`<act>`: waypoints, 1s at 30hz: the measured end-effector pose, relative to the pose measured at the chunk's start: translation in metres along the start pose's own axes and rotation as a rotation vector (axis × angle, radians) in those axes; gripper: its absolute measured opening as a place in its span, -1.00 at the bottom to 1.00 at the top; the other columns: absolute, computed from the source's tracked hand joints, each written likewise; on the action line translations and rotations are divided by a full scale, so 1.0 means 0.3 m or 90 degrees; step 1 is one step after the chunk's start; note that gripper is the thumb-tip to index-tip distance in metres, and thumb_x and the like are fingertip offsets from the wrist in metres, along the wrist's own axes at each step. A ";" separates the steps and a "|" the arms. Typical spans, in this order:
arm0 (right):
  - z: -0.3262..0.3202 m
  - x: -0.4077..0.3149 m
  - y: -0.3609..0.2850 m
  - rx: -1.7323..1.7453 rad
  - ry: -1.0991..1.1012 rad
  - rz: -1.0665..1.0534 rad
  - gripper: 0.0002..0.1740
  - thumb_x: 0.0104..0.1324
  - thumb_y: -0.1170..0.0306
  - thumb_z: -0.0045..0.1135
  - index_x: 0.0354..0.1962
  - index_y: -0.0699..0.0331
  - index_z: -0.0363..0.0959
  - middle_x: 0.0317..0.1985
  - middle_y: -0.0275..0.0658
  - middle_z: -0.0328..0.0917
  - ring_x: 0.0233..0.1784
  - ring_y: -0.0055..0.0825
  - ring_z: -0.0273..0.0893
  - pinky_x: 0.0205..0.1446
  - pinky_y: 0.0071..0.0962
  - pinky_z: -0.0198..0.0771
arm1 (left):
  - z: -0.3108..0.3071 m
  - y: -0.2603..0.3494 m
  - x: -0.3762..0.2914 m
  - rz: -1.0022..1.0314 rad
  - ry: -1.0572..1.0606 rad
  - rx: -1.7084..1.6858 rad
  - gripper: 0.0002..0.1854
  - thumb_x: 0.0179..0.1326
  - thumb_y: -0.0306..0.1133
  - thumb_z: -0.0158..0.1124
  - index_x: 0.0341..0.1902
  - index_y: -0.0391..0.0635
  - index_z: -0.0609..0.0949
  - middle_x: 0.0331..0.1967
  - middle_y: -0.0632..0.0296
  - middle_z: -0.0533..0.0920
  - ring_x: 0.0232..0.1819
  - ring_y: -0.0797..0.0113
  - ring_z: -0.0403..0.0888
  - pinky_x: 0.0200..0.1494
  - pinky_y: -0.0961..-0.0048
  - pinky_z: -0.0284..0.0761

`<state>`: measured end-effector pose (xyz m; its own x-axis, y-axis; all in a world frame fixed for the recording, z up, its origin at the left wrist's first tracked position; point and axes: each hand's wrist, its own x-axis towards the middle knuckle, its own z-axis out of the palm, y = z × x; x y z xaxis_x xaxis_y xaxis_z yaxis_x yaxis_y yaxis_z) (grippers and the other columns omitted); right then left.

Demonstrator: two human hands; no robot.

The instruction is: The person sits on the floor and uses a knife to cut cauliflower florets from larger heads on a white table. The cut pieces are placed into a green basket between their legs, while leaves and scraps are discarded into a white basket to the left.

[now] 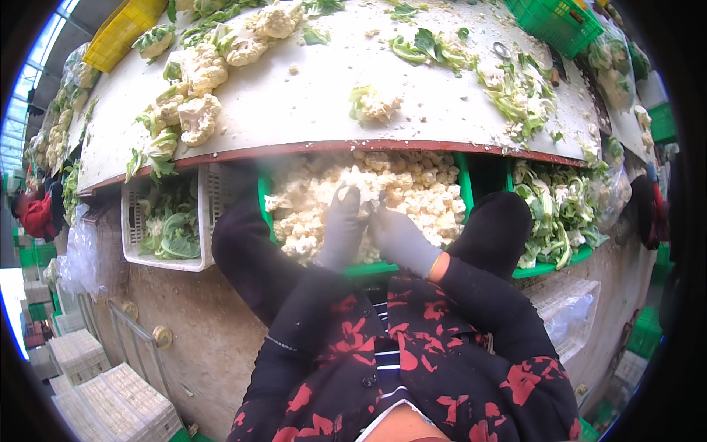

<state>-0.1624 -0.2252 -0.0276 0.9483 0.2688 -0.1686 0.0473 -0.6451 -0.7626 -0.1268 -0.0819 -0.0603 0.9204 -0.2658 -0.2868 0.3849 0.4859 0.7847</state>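
Both my hands wear grey gloves and meet above a green crate (pixel 465 179) full of cut cauliflower florets (pixel 436 185), which sits between my knees. My left hand (pixel 341 232), thumb upward, grips a pale cauliflower piece (pixel 365 209). Close against that piece, my right hand (pixel 406 240) has its fingers curled around a small dark tool (pixel 381 200), too blurred and covered to name surely. On the white tabletop beyond lies a trimmed cauliflower core with some leaf (pixel 375 104).
Several cauliflower heads (pixel 204 69) lie on the table's left, and leaf trimmings (pixel 516 96) on its right. The red table edge (pixel 331 146) overhangs the crate. A white crate (pixel 207 221) and a green container of leaves (pixel 552 271) flank my knees.
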 end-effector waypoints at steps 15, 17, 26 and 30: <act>-0.132 -0.005 0.131 0.193 -0.025 0.258 -0.74 0.45 0.28 -0.01 -0.32 0.28 0.51 -0.45 -0.21 0.54 -0.51 -0.43 0.50 -0.39 -0.41 0.44 | -0.088 0.084 -0.041 -0.125 -0.024 0.030 -0.31 0.48 0.26 0.04 0.26 -0.17 0.48 0.10 0.09 0.60 0.06 0.20 0.66 0.10 0.31 0.68; -0.086 -0.017 0.101 -0.016 0.030 -0.089 -0.75 0.47 0.28 -0.04 -0.24 0.29 0.47 -0.37 -0.04 0.59 -0.35 -0.09 0.56 -0.22 -0.21 0.48 | -0.106 0.130 -0.054 -0.143 -0.027 0.194 -0.06 0.44 0.44 -0.15 0.31 -0.33 0.48 0.16 0.02 0.65 0.01 0.20 0.70 -0.02 0.34 0.69; 0.087 0.147 -0.021 -0.038 -0.062 -0.166 -0.67 0.33 0.23 0.21 -0.25 0.39 0.52 -0.42 0.09 0.61 -0.30 0.05 0.64 -0.24 -0.11 0.53 | -0.141 0.259 -0.079 -0.203 0.103 0.347 -0.10 0.44 0.42 -0.10 0.23 -0.33 0.52 -0.23 0.10 0.75 -0.55 0.48 0.60 -0.53 0.59 0.38; 0.103 0.243 -0.007 -0.005 -0.098 -0.173 -0.74 0.35 0.26 0.17 -0.29 0.33 0.55 -0.41 -0.06 0.60 -0.39 -0.09 0.62 -0.29 -0.18 0.54 | -0.219 0.267 -0.100 -0.188 0.098 0.188 -0.30 0.53 0.23 -0.06 0.26 -0.26 0.44 0.00 0.02 0.68 -0.32 0.28 0.74 -0.41 0.48 0.62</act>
<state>-0.1032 -0.1822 -0.0576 0.8422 0.5367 -0.0517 0.2957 -0.5399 -0.7880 -0.1192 0.0198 -0.0251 0.7823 -0.2195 -0.5829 0.6169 0.1440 0.7738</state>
